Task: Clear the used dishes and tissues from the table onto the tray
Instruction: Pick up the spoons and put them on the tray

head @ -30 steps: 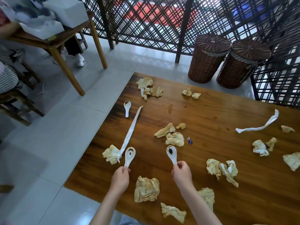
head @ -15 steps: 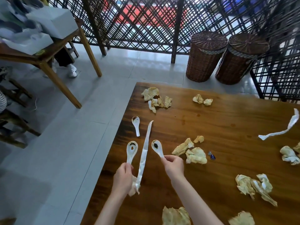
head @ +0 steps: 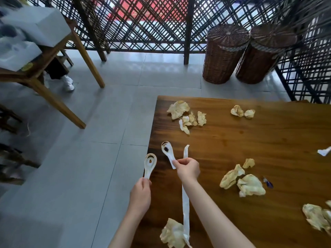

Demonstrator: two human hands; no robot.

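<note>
My left hand (head: 140,194) holds a white soup spoon (head: 150,164) by its handle, over the left edge of the wooden table (head: 250,140). My right hand (head: 188,170) pinches the handle of a second white spoon (head: 167,153), which has a dark spot in its bowl. I cannot tell whether another spoon lies under it. A long white tissue strip (head: 186,208) runs under my right forearm to a crumpled tissue (head: 172,233). Stained tissues lie at the far corner (head: 178,110), further right (head: 237,110) and mid-table (head: 250,185). No tray is in view.
Two lidded wicker baskets (head: 223,54) stand beyond the table against a black lattice screen (head: 143,24). A second wooden table (head: 59,56) with white boxes is at the left, a person's white shoe (head: 69,83) under it. A small blue wrapper (head: 267,183) lies mid-table.
Both hands have moved left with their spoons. My right hand's spoon now sits where a third spoon lay on the table, and only two spoons show. The view has shifted left.
</note>
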